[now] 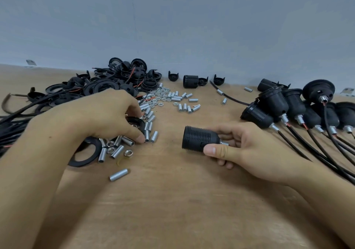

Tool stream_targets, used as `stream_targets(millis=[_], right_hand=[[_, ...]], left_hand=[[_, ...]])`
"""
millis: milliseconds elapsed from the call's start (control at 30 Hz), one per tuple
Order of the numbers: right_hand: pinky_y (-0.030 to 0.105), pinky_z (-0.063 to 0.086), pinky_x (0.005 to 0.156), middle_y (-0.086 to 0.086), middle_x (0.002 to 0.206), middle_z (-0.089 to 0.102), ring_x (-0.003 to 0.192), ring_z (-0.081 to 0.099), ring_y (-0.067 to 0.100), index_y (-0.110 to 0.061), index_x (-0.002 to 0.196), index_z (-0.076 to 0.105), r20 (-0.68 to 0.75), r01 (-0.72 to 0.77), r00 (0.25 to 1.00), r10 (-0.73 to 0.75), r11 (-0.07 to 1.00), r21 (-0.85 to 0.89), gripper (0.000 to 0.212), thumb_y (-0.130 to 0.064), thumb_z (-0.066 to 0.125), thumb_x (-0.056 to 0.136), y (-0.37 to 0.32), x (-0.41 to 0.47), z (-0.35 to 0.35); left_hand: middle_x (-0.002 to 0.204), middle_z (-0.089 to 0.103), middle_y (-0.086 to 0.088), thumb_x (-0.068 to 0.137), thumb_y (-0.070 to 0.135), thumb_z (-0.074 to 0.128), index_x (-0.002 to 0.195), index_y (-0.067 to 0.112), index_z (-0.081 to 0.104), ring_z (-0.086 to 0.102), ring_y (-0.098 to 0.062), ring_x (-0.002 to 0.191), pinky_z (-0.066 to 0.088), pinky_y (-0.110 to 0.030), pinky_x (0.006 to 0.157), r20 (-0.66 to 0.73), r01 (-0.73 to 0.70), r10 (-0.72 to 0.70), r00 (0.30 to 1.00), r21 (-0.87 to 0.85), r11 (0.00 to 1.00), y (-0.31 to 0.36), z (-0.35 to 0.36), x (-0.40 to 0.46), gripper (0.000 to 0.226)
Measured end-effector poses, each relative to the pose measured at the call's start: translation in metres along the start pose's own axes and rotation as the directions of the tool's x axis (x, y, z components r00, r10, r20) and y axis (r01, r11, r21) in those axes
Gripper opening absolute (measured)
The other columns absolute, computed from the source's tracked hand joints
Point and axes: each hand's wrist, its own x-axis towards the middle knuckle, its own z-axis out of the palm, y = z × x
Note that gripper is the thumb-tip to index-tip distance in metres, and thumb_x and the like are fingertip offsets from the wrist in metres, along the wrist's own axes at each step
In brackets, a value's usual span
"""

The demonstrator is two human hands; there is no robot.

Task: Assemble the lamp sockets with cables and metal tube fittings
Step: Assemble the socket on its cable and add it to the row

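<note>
The bare wooden tabletop is lying open toward the near edge. The right hand is gripping a ribbed black lamp socket at centre. The left hand, fingers curled, is touching scattered short silver threaded tubes.

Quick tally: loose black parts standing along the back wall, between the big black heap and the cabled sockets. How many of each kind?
Socket caps: 3
Threaded barrels: 1
Total: 4
</note>
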Motion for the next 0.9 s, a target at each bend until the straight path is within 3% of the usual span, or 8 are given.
stream_targets(millis=[67, 133, 233, 333, 500, 600, 767, 900], right_hand=[[0.021, 0.051, 0.059, -0.01, 0.078, 0.067, 0.065, 0.06, 0.008, -0.028, 0.113, 0.069, -0.008, 0.017, 1.0, -0.017, 1.0, 0.018, 0.041, -0.039, 0.069, 0.073, 0.0, 0.0, 0.0], [0.024, 0.052, 0.056, -0.008, 0.076, 0.067, 0.063, 0.06, 0.011, -0.027, 0.11, 0.07, -0.049, 0.054, 0.998, -0.051, 0.997, 0.061, 0.038, -0.037, 0.07, 0.074, 0.001, 0.0, 0.0], [0.027, 0.05, 0.05, -0.01, 0.074, 0.068, 0.056, 0.057, 0.012, -0.027, 0.108, 0.071, -0.157, 0.15, 0.98, -0.126, 0.977, 0.15, 0.029, -0.03, 0.075, 0.08, 0.0, -0.001, -0.004], [0.024, 0.049, 0.051, -0.008, 0.083, 0.071, 0.057, 0.059, 0.011, -0.031, 0.11, 0.071, -0.229, 0.232, 0.952, -0.201, 0.966, 0.118, 0.033, -0.027, 0.074, 0.078, -0.001, -0.003, -0.01], [0.025, 0.052, 0.053, -0.006, 0.093, 0.072, 0.062, 0.062, 0.009, -0.038, 0.107, 0.07, -0.291, 0.294, 0.916, -0.275, 0.956, 0.02, 0.032, -0.028, 0.077, 0.077, 0.005, -0.003, -0.014], [0.027, 0.055, 0.059, -0.004, 0.097, 0.071, 0.067, 0.061, 0.009, -0.036, 0.114, 0.068, -0.271, 0.331, 0.886, -0.376, 0.923, -0.198, 0.035, -0.036, 0.076, 0.08, 0.003, -0.007, -0.018], [0.018, 0.049, 0.068, 0.001, 0.099, 0.069, 0.073, 0.057, 0.011, -0.014, 0.123, 0.066, -0.184, 0.362, 0.76, -0.624, 0.641, -0.677, 0.044, -0.018, 0.074, 0.079, 0.002, -0.009, -0.018], [0.03, 0.049, 0.071, 0.008, 0.105, 0.069, 0.08, 0.064, 0.026, -0.005, 0.121, 0.066, -0.087, 0.352, 0.691, -0.717, 0.44, -0.826, 0.041, -0.014, 0.072, 0.081, 0.001, -0.009, -0.018]], left_hand=[[0.117, 0.061, 0.013, 0.061, 0.057, 0.082, 0.123, 0.035, 0.06, 0.056, -0.01, 0.101, 0.043, -0.028, 0.085, -0.166, -0.09, 0.083, 0.983, -0.034, 0.995, 0.003, 0.003, 0.003, 0.07], [0.116, 0.063, 0.016, 0.062, 0.058, 0.079, 0.121, 0.04, 0.059, 0.061, -0.003, 0.095, 0.048, -0.023, 0.082, -0.375, -0.259, 0.139, 0.917, -0.292, 0.921, 0.015, 0.005, 0.0, 0.065], [0.111, 0.067, 0.012, 0.066, 0.045, 0.077, 0.114, 0.037, 0.065, 0.069, -0.006, 0.095, 0.055, -0.016, 0.076, -0.43, -0.452, 0.176, 0.885, -0.711, 0.538, 0.042, 0.014, -0.009, 0.05], [0.113, 0.069, 0.004, 0.07, 0.033, 0.072, 0.113, 0.028, 0.066, 0.069, -0.008, 0.098, 0.054, -0.017, 0.078, -0.426, -0.479, 0.22, 0.878, -0.793, 0.376, 0.062, 0.031, -0.014, 0.043], [0.11, 0.067, -0.017, 0.073, 0.025, 0.064, 0.109, 0.013, 0.065, 0.07, -0.011, 0.08, 0.053, -0.015, 0.06, -0.354, -0.409, 0.243, 0.903, -0.88, 0.239, 0.073, 0.043, -0.013, 0.038], [0.096, 0.069, -0.014, 0.071, 0.026, 0.062, 0.107, 0.006, 0.066, 0.069, -0.01, 0.065, 0.047, -0.009, 0.048, -0.348, -0.395, 0.219, 0.911, -0.89, 0.229, 0.076, 0.046, -0.013, 0.041], [0.08, 0.072, -0.011, 0.066, 0.047, 0.063, 0.101, 0.002, 0.07, 0.069, -0.026, 0.065, 0.058, -0.028, 0.061, -0.258, -0.294, 0.188, 0.948, -0.934, 0.201, 0.075, 0.051, -0.008, 0.058], [0.079, 0.073, -0.015, 0.065, 0.06, 0.06, 0.079, 0.012, 0.078, 0.067, -0.028, 0.064, 0.057, -0.027, 0.056, -0.133, -0.173, 0.218, 0.967, -0.969, 0.177, 0.076, 0.051, -0.008, 0.053]])
